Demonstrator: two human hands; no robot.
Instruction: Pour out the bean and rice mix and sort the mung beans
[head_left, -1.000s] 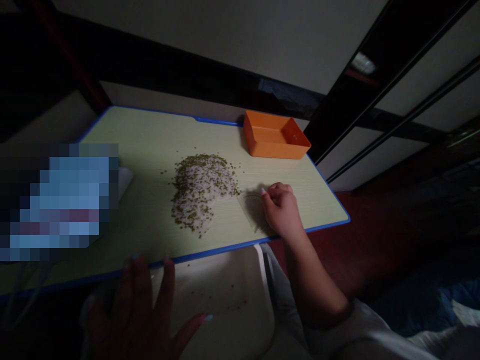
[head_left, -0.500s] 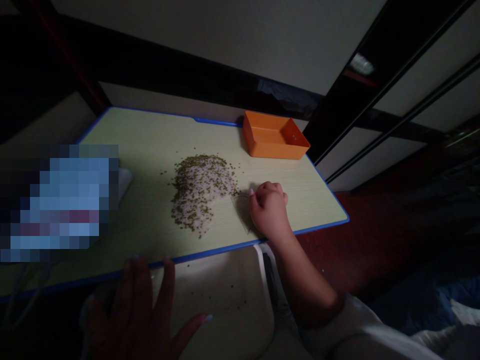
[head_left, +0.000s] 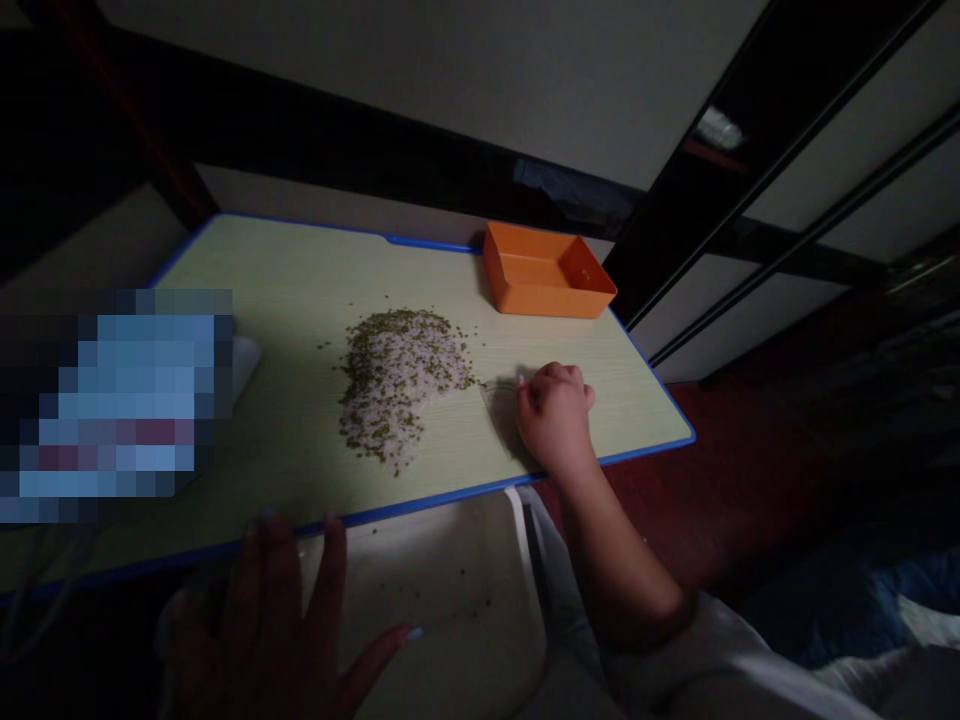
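On the pale table (head_left: pixel 285 260) lies a spread pile of rice mixed with small green beans (head_left: pixel 401 385). To its right, my right hand (head_left: pixel 555 410) is closed on a clear plastic piece (head_left: pixel 504 418), thin and see-through, whose left edge stands a little apart from most of the grains. A bean or two lie near its upper corner. My left hand (head_left: pixel 277 610) is in shadow at the near edge, fingers spread, over the left side of a white tub (head_left: pixel 517 520). A few beans are scattered inside that tub, which sits below the table's edge.
An orange open box (head_left: pixel 551 290) stands at the table's back right corner. At the left lies a blurred-out blue item (head_left: pixel 142 390) with a pale end. Blue trim (head_left: pixel 465 495) runs along the table's edge. Cabinet panels (head_left: pixel 420 100) rise behind.
My right hand has slid a little to the right with the clear plastic piece, away from the pile. My left hand stays almost where it was.
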